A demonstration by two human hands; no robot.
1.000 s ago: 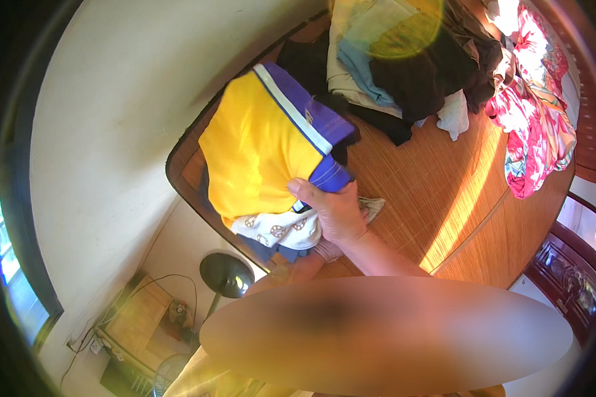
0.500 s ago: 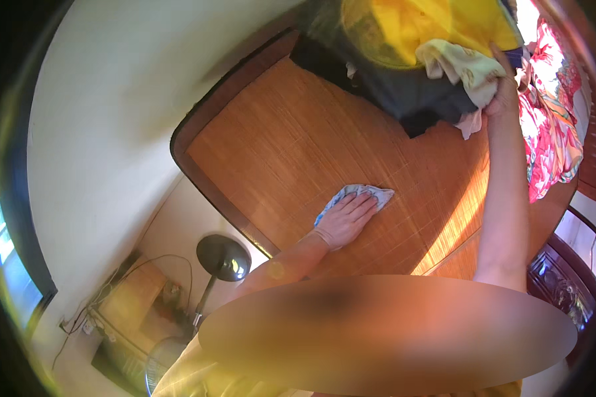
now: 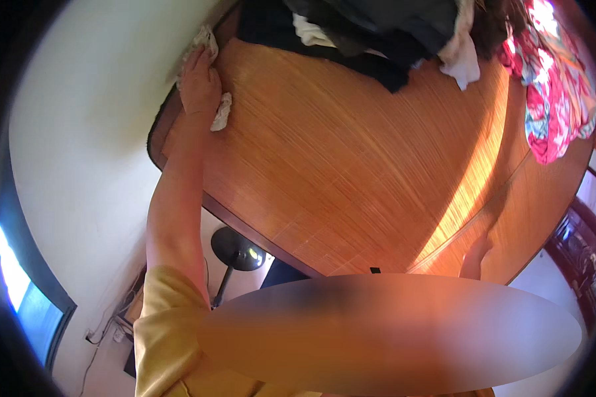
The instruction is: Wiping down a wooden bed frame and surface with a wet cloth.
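My left hand (image 3: 200, 87) presses a pale, patterned cloth (image 3: 206, 41) against the dark border at the far left of a brown, fine-slatted mat-like surface (image 3: 351, 152). The cloth bunches out past the fingertips and beside the palm. Low on the right, my right hand (image 3: 477, 255) is over the same surface, close to its near edge, with its fingers stretched out and nothing seen in them. A blurred patch covers part of that arm. Dark clothes (image 3: 391, 33) with white pieces among them lie heaped at the far side.
A bright pink floral cloth (image 3: 551, 112) is bunched at the far right. The white wall (image 3: 79, 132) runs along the left side. Below the left edge stands a round black stool or lamp-like disc (image 3: 237, 249) on a stem. Dark carved furniture (image 3: 583, 245) stands at the right.
My left hand has slid the cloth from mid-surface to the far left border. My right hand has let go of the clothes and drawn back; the yellow piece no longer shows.
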